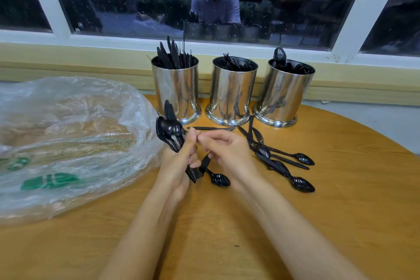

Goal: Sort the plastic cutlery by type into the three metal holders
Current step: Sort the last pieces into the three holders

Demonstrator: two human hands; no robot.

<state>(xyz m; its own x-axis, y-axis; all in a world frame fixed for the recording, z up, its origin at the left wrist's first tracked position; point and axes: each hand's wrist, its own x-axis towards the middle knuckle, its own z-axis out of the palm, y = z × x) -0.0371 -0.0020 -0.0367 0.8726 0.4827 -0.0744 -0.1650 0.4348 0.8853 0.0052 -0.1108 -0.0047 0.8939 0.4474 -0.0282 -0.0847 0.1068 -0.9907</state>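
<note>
Beside the crumpled plastic bag (68, 138), the left hand (175, 166) grips a mixed bundle (170, 134) of black spoons and knives upright, fingers wrapped round the handles. The right hand (227, 152) curls its fingers in to pinch at that bundle, with a loose pile (279, 161) lying further right. The slick handles could fan out and slip, or a piece could land wrongly among the knife holder (175, 88), fork holder (231, 91) and spoon holder (284, 93), all-black shapes looking alike; everything sits on a round wooden counter (227, 234) under a dark window (136, 7) mirroring the person.
</note>
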